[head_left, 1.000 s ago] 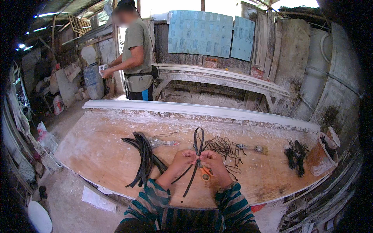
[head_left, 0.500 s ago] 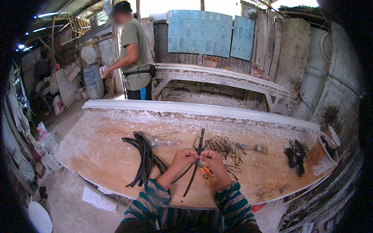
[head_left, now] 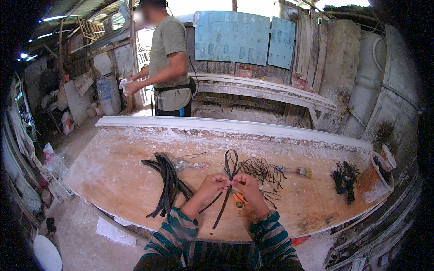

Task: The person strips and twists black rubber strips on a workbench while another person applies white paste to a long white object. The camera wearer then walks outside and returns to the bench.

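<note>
Black strip loop [head_left: 231, 163] pinched by left hand [head_left: 214, 184], right hand [head_left: 244, 184]; mid-board [head_left: 113, 171], edges well apart.

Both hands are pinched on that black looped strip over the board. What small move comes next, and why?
Probably draw the two hands apart a little to snug the crossing. The left hand and right hand pinch the black strip just where it crosses itself; a loop stands above them and loose tails hang below, so the tie looks unfinished. The orange-handled tool lies under the right hand.
</note>
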Action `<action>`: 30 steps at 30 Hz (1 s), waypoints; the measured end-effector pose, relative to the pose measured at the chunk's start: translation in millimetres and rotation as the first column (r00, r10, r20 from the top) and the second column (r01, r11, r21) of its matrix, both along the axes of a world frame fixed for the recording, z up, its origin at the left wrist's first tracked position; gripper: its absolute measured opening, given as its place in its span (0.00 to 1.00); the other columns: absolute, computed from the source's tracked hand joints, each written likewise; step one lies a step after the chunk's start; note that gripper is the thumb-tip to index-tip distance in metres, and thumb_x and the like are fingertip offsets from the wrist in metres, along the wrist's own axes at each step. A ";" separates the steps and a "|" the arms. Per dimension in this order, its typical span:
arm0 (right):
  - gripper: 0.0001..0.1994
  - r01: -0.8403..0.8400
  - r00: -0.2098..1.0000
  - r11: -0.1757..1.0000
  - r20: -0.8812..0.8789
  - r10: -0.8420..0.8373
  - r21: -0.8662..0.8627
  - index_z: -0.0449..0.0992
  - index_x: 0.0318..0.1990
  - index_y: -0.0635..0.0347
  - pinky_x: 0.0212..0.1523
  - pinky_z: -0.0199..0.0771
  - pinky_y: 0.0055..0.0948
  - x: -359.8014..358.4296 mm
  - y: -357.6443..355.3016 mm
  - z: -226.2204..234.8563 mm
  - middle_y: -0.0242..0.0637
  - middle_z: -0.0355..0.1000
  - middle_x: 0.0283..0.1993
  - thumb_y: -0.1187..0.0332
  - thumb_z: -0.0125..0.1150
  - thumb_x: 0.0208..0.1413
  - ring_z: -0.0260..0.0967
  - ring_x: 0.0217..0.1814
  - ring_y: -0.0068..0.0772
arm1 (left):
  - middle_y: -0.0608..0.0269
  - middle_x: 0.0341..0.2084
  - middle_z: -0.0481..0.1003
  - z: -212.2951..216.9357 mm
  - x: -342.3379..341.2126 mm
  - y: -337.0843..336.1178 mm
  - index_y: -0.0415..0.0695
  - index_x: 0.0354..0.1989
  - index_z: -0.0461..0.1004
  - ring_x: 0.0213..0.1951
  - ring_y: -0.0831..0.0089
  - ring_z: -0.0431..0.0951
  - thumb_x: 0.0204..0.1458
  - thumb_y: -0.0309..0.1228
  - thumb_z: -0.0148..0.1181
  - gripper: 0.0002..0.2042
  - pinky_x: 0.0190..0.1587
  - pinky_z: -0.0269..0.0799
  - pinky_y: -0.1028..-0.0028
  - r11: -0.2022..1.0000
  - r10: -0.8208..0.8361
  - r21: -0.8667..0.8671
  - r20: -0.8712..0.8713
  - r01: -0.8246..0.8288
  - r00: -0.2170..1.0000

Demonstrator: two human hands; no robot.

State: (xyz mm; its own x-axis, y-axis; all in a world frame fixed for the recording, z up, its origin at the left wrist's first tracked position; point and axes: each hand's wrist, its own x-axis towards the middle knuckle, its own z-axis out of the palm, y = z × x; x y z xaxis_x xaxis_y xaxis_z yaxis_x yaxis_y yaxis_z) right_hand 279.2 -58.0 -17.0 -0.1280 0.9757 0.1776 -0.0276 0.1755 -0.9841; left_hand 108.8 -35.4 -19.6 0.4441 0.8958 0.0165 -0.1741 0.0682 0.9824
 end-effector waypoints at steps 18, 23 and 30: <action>0.03 -0.002 0.992 0.992 0.129 -0.015 0.128 0.69 0.31 0.64 0.32 0.66 0.16 -3.7 -4.5 3.5 0.31 0.70 0.29 0.78 0.55 0.49 0.66 0.31 0.17 | 0.62 0.26 0.73 -7.5 3.1 1.9 0.39 0.30 0.71 0.26 0.78 0.72 0.51 0.28 0.53 0.05 0.30 0.67 0.82 0.996 0.011 -0.085 0.113 -0.001 0.994; 0.03 0.007 0.984 0.993 0.179 -0.028 0.115 0.70 0.31 0.64 0.32 0.65 0.16 -4.4 -2.2 1.2 0.30 0.70 0.29 0.77 0.57 0.48 0.65 0.30 0.17 | 0.63 0.23 0.73 -7.4 4.8 3.4 0.39 0.29 0.72 0.24 0.78 0.71 0.51 0.28 0.52 0.05 0.29 0.67 0.82 0.993 0.095 -0.085 0.085 -0.088 0.992; 0.08 -0.039 0.970 0.991 0.245 0.006 0.130 0.72 0.35 0.62 0.32 0.64 0.16 -10.6 -9.4 8.8 0.27 0.70 0.29 0.75 0.61 0.46 0.64 0.31 0.15 | 0.67 0.18 0.71 1.6 2.5 2.3 0.39 0.25 0.72 0.21 0.81 0.69 0.51 0.30 0.54 0.07 0.25 0.66 0.83 0.982 0.190 -0.024 0.061 -0.189 0.980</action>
State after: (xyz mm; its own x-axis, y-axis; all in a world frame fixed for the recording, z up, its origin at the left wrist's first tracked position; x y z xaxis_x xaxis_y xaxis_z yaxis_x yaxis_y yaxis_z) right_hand 268.5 -67.4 -8.2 -0.2055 0.9416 0.2666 0.2042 0.3077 -0.9293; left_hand 111.4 -33.1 -18.1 0.2651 0.9640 0.0222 -0.2462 0.0454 0.9682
